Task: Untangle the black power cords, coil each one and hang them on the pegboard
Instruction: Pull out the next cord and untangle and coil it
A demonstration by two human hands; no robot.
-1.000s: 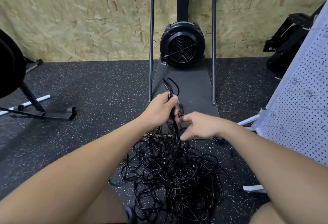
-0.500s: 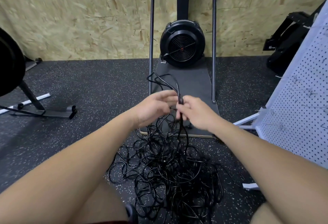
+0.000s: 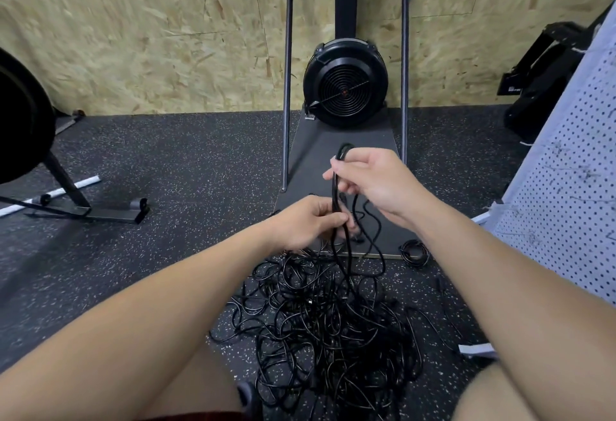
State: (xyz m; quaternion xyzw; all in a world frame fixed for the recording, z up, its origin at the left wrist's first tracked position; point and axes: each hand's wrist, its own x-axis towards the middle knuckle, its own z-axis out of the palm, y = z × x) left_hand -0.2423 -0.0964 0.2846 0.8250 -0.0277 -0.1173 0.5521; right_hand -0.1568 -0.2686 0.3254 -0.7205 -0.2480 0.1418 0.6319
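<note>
Below centre of the frame, the tangled black power cords [image 3: 328,327] lie heaped on the speckled floor [image 3: 173,167], strands rising to both hands. Just left of centre, the left hand [image 3: 308,220] has its fingers [image 3: 336,219] clenched round the rising strands. Above and to its right, the right hand [image 3: 373,180] pinches a folded loop of one cord [image 3: 341,154]. To do this well, I judge the lower grip should loosen so the strand can slide while the right hand draws it up slowly, stopping at any snag. A small coiled cord [image 3: 415,252] lies lower right of centre; the white pegboard [image 3: 573,194] stands at the right edge.
</note>
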